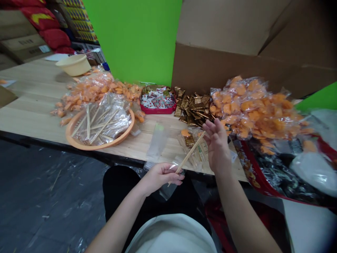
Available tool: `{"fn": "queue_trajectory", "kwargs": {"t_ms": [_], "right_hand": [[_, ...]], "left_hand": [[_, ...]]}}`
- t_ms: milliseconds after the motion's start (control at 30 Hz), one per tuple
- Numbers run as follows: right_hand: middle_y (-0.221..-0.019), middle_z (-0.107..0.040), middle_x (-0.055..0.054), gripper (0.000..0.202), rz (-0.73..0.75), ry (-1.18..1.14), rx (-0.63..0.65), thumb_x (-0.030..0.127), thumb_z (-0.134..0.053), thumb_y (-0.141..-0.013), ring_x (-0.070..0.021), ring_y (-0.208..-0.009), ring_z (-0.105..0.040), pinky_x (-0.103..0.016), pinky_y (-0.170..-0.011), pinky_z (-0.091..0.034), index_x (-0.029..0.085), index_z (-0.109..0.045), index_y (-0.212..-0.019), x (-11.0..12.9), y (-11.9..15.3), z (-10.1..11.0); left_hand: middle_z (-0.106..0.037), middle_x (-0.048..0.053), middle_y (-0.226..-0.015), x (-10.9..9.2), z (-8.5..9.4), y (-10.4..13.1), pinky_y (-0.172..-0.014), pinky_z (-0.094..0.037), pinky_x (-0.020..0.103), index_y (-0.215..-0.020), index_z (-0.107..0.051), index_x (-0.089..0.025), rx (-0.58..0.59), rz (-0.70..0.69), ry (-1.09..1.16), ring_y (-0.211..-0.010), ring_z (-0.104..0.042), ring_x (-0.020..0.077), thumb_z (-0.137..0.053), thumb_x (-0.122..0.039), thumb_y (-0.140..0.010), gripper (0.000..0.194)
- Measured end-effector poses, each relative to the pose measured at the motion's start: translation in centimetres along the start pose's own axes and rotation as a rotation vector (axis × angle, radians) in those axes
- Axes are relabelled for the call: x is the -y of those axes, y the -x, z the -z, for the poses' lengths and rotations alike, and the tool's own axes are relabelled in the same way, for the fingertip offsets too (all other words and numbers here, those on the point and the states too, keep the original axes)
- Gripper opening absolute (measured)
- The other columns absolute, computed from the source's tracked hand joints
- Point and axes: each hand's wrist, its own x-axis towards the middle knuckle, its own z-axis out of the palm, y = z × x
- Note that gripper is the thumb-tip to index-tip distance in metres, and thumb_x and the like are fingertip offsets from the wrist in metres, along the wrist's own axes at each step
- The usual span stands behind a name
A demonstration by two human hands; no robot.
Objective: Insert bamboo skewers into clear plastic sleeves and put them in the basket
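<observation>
My left hand (167, 174), low and in front of my lap, is closed around thin pale wooden sticks (191, 151) and a piece of clear plastic. The sticks slant up to the right, and their upper end reaches the fingers of my right hand (217, 144). That hand is raised with fingers stretched out; whether it touches the stick tips I cannot tell. Beneath it on the table lie clear packets with sticks (198, 151) and an orange piece (185, 133). Flat clear plastic bags (156, 140) lie to their left at the table edge.
An orange basket (68, 135) holds plastic-wrapped sticks. Orange pieces in clear wrappers (89, 86) are heaped behind it, with another heap (252, 105) at right. Between them are a red tray (155, 110) of small sachets and gold-brown packets (195, 107). A red container (252, 174) stands right.
</observation>
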Motion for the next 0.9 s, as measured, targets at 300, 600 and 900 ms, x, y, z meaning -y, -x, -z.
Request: {"fn": "queue_trajectory", "kwargs": {"t_ms": [300,600,900], "right_hand": [[-0.138,-0.041,-0.013,0.051,-0.071,0.199,0.38,0.035,-0.048,-0.086,-0.0241,-0.127,-0.037,-0.045,-0.1,-0.036,0.023,-0.034,-0.134,1.0,5.3,-3.0],[-0.066,-0.056,0.0,0.019,-0.325,0.131,0.27,0.035,-0.054,-0.081,-0.0136,-0.062,-0.055,-0.025,-0.058,-0.045,0.018,-0.052,-0.072,1.0,4.6,-3.7],[-0.077,-0.058,-0.005,0.004,0.162,0.563,0.222,0.021,-0.055,-0.081,-0.0177,-0.076,-0.054,-0.03,-0.069,-0.046,0.02,-0.058,-0.079,1.8,5.3,-2.8]], "left_hand": [[-0.071,0.007,-0.088,-1.5,0.9,0.2,-0.082,-0.049,0.031,-0.101,-0.06,-0.015,-0.199,-0.226,0.009,-0.082,-0.066,0.0182,-0.068,-0.027,-0.073,0.031],[-0.068,0.004,-0.087,-0.5,-0.5,0.8,-0.08,-0.051,0.032,-0.093,-0.059,-0.016,-0.231,-0.292,0.028,-0.085,-0.064,0.0183,-0.068,-0.028,-0.072,0.026],[-0.072,0.007,-0.083,-0.8,-0.8,0.8,-0.076,-0.051,0.029,-0.09,-0.068,-0.014,-0.373,-0.235,0.02,-0.081,-0.066,0.02,-0.065,-0.035,-0.073,0.027]]}}
